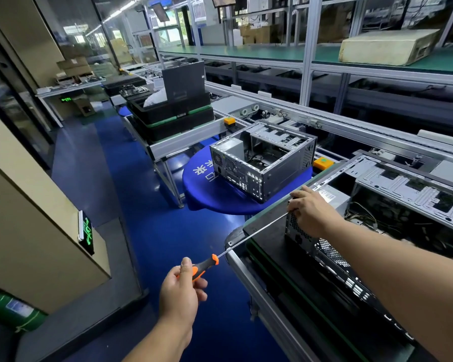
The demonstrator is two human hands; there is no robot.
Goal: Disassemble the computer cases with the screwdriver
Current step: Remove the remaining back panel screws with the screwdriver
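A long screwdriver (249, 237) with an orange and black handle points up and right at the rear corner of the near computer case (377, 212), which lies open on a dark tray. My left hand (181, 288) grips the handle low in the middle of the view. My right hand (310, 214) rests on the case's rear top corner, its fingers curled around the tip of the shaft there. A second open computer case (262, 163) stands further off on a round blue stool.
A conveyor line (285, 108) runs along the right, with green-topped shelves above. Stacked black trays (170, 116) with a dark panel stand at the far end of the bench. Blue floor lies to the left, beside a beige cabinet (37, 218).
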